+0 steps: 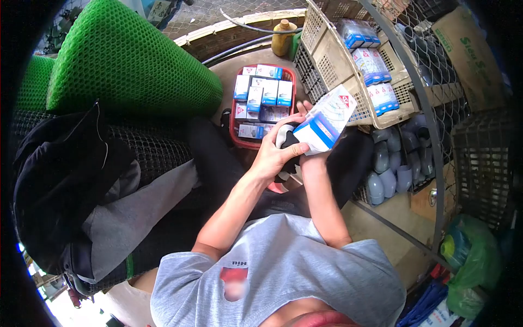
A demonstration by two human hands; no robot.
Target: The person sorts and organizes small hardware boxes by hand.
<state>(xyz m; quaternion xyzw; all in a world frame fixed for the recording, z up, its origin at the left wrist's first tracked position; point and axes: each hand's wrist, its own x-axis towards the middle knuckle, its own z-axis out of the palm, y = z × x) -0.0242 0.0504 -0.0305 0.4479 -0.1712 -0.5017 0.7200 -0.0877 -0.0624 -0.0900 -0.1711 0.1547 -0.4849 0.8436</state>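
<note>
Carton of white-and-blue card (pixel 331 114), oblong, just one, tilted before the lap.
Left hand (pixel 272 155) clasps one partly hidden black-and-white object (pixel 285 137), thumb against the carton; right hand (pixel 306 107), mostly hidden, grasps the carton from behind. Its face bears one red diamond logo. Beyond: one red plastic basket (pixel 248 144) holding at least nine white-and-blue boxes (pixel 269 91), then one yellow plastic jug (pixel 282 41).

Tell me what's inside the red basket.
The red basket holds small white-and-blue boxes, some lying on others. The upper ones hide the basket's bottom and whatever lies deeper, so the full count can't be told.
</note>
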